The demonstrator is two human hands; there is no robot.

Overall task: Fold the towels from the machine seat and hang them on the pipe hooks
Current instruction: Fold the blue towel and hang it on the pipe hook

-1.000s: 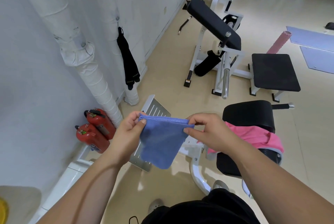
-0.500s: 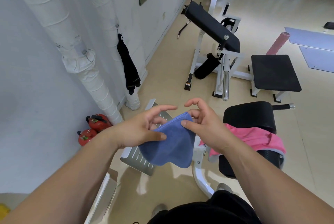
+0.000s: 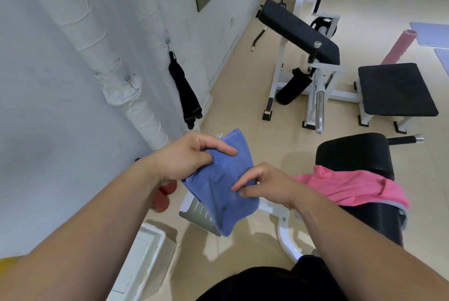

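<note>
Hands meet in mid-air above the pale floor (image 3: 247, 116) in the head view, both on one blue towel (image 3: 224, 186). The left hand (image 3: 187, 157) grips the towel's upper part, fingers curled over the cloth and the thumb laid across the top of it. The right hand (image 3: 264, 185) pinches the towel's right edge lower down between thumb and forefinger, with the other fingers bent. The towel looks folded into a narrow band that runs slantwise from the left hand down past the right, and its lower end hangs free.

A pink towel (image 3: 352, 186) lies crumpled and draped over the black machine seat (image 3: 357, 155), just beside the right forearm. Along the white wall on the left stand two wrapped white pipes. The nearer pipe (image 3: 102, 40) has a bulky joint. The farther pipe (image 3: 160, 31) carries a black cloth (image 3: 184, 91) that hangs straight down from a hook (image 3: 171, 52). Something red (image 3: 162, 197) shows under the left wrist, mostly hidden. Farther off stand a white-framed machine with a slanted black pad (image 3: 298, 33), a flat black bench (image 3: 396, 89) and a pink roller (image 3: 398, 46).
</note>
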